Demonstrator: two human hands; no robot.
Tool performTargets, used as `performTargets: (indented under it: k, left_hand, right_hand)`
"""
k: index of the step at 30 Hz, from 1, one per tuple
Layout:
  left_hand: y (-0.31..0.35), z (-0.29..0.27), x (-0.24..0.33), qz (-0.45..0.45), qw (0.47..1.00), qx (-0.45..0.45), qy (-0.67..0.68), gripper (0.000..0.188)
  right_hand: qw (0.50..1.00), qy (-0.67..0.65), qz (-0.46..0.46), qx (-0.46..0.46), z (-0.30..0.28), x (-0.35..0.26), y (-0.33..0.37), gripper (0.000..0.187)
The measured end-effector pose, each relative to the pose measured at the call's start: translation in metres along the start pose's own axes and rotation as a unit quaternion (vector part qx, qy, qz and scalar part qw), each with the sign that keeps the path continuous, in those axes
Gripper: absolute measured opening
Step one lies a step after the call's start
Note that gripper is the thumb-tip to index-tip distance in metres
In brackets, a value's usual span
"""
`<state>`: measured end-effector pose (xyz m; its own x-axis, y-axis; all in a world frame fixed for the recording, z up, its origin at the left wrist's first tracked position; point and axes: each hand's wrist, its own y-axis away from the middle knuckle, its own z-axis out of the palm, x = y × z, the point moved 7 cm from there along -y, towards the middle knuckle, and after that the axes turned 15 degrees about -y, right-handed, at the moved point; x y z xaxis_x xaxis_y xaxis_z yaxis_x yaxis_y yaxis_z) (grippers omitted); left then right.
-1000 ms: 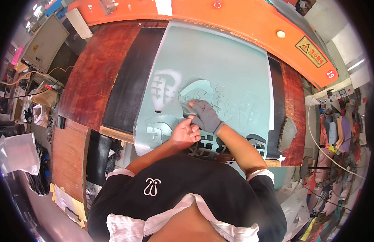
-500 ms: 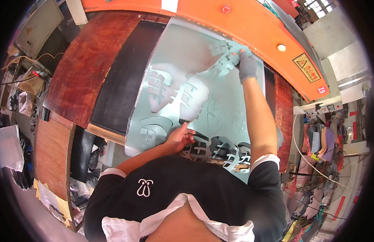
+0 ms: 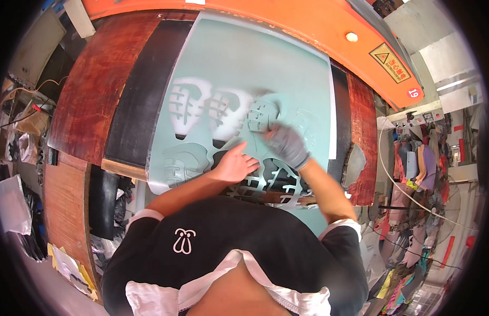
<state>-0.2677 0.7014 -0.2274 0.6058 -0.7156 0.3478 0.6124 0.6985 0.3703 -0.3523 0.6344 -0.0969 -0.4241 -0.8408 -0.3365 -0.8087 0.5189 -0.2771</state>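
Pale-green, thin, wide sheet (image 3: 244,58) lies flat, maybe so your grey-gloved right hand (image 3: 289,145), its grip too blurry to tell, reaches easily, while your bare left hand (image 3: 235,164) spreads its fingers.

The sheet (image 3: 250,55) lies between the left board (image 3: 97,89) and the right board (image 3: 364,126); a strip (image 3: 142,92) separates the left board from it. The machine beam (image 3: 297,18) spans the far side. Over the sheet's near half, the left hand (image 3: 235,165) is left of and nearer than the right hand (image 3: 287,145). Hanging pieces (image 3: 411,160) are right of the right board.
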Motion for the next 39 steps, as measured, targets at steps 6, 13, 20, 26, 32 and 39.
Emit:
performTargets:
  k: [6, 13, 20, 26, 32, 39]
  left_hand:
    - [-0.015, 0.01, 0.0, -0.03, 0.997, -0.01, -0.072, 0.05]
    - [-0.014, 0.022, 0.013, 0.051, 0.987, -0.032, -0.149, 0.055]
    - [-0.016, 0.01, 0.012, 0.029, 0.986, -0.003, -0.167, 0.053]
    - [-0.014, 0.006, 0.011, 0.04, 0.99, 0.029, -0.133, 0.042]
    - [-0.019, -0.003, 0.008, 0.007, 0.987, 0.035, -0.155, 0.047]
    - [0.053, 0.0, 0.023, 0.065, 0.961, 0.199, -0.182, 0.044]
  right_hand:
    - [0.986, -0.135, 0.008, 0.1, 0.006, -0.015, 0.033, 0.035]
    - [0.729, -0.467, 0.385, 0.321, -0.001, 0.087, 0.034, 0.029]
    - [0.765, -0.297, 0.39, 0.418, -0.126, 0.221, -0.001, 0.03]
    - [0.707, -0.264, 0.353, 0.553, -0.218, 0.236, -0.029, 0.031]
    - [0.891, -0.158, 0.141, 0.401, -0.243, 0.145, 0.018, 0.023]
    - [0.975, -0.065, 0.057, 0.206, -0.062, 0.027, 0.117, 0.022]
